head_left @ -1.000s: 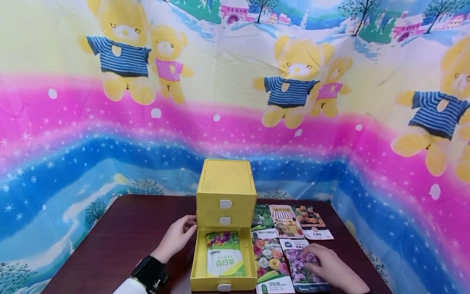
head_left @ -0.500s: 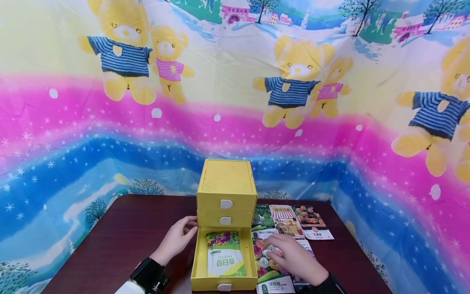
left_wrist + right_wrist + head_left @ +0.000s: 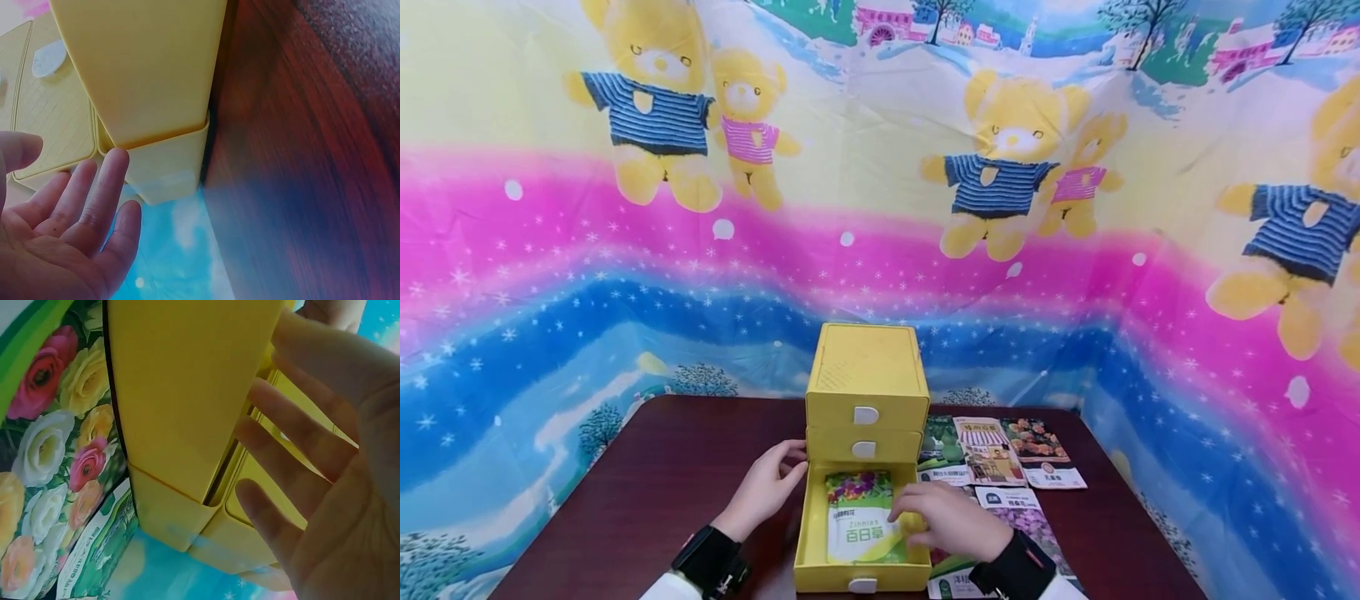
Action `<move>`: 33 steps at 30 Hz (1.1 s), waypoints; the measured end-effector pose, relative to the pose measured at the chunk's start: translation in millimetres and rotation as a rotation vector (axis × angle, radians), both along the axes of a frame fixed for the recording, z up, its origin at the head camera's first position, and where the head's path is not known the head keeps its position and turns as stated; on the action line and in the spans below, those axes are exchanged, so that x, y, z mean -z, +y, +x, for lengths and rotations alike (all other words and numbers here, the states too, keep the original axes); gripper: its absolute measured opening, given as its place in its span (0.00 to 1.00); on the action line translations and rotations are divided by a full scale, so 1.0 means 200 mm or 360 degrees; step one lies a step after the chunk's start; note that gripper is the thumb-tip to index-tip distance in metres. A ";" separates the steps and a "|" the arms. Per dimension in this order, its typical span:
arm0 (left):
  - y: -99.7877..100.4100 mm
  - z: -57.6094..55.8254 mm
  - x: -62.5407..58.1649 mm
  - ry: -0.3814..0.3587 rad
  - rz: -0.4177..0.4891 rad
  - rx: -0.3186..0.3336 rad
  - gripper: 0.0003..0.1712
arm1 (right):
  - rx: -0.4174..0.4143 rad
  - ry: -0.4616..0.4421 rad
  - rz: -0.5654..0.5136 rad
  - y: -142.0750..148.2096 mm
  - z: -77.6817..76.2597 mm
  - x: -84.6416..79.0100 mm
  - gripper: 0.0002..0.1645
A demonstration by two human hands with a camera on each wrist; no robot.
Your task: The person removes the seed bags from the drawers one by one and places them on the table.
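A yellow chest of drawers point(image 3: 868, 358) stands mid-table with its bottom drawer point(image 3: 835, 578) pulled out. Flat inside that drawer is a green and white seed packet point(image 3: 853, 521) labelled Zinnias. My left hand point(image 3: 763, 492) is at the chest's left side, fingertips right by the wall; in the left wrist view its fingers are loosely bent and nothing is in them. My right hand point(image 3: 955, 518) reaches over the drawer's right wall, fingertips near the packet's right edge. The right wrist view shows the right hand's fingers point(image 3: 294, 447) spread and relaxed, holding nothing.
To the right of the chest lie several seed packets in two rows. The ranunculus-like flower packet point(image 3: 59, 444) lies against the drawer's right side, partly under my right arm. Beside it is a purple flower packet point(image 3: 1037, 529). A patterned curtain point(image 3: 880, 275) surrounds the dark table point(image 3: 700, 450).
My right hand has moved left from the purple flower packet, across the neighbouring packet, to over the open drawer. My left hand has stayed at the chest's side.
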State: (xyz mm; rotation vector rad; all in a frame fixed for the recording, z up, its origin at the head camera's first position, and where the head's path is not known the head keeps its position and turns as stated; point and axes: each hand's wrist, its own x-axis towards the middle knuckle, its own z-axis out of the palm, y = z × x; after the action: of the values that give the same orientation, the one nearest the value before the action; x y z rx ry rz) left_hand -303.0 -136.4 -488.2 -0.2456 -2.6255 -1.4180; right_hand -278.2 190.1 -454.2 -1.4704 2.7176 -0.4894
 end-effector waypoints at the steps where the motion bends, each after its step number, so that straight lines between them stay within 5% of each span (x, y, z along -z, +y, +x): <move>1: 0.00 0.00 0.00 0.0003 0.0000 0.0002 0.21 | -0.0011 -0.0019 0.0025 0.00 -0.01 0.00 0.20; 16: 0.00 -0.01 0.01 -0.0007 0.0021 -0.0001 0.20 | -0.0093 -0.0072 0.0389 -0.12 -0.04 0.05 0.32; 33: 0.00 0.00 0.02 0.0046 0.0023 0.0004 0.20 | -0.0048 0.0020 0.0415 -0.16 -0.06 0.14 0.33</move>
State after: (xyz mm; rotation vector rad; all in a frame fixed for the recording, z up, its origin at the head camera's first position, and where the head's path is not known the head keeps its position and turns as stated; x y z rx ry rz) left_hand -302.5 -136.9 -492.2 -0.2655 -2.5919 -1.4224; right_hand -291.0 158.5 -482.2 -1.4462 2.6398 -0.1180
